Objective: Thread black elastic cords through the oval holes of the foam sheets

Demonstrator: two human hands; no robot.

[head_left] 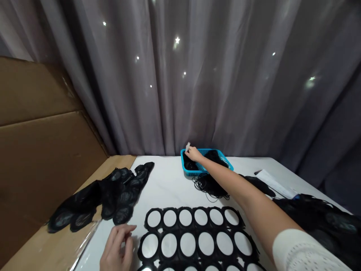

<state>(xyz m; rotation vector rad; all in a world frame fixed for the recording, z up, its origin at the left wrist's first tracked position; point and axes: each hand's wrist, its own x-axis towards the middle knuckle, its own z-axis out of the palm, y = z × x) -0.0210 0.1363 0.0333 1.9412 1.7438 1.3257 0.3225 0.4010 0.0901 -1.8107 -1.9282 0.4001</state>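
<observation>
My right hand reaches to the far side of the table, over the left end of a blue plastic basket. Its fingers pinch a small whitish strip, whose exact kind I cannot make out. Black stringy material lies in the basket. Near the front edge, my left hand has its fingers loosely bent and apart, with nothing visible in them. Just right of it lies a black panel of joined rings in rows, the white tabletop showing through the round holes.
Black bunched ring pieces lie to the left beside a large cardboard box. Loose black cords sit before the basket. At right are a white paper and a dark pile. A grey curtain hangs behind the table.
</observation>
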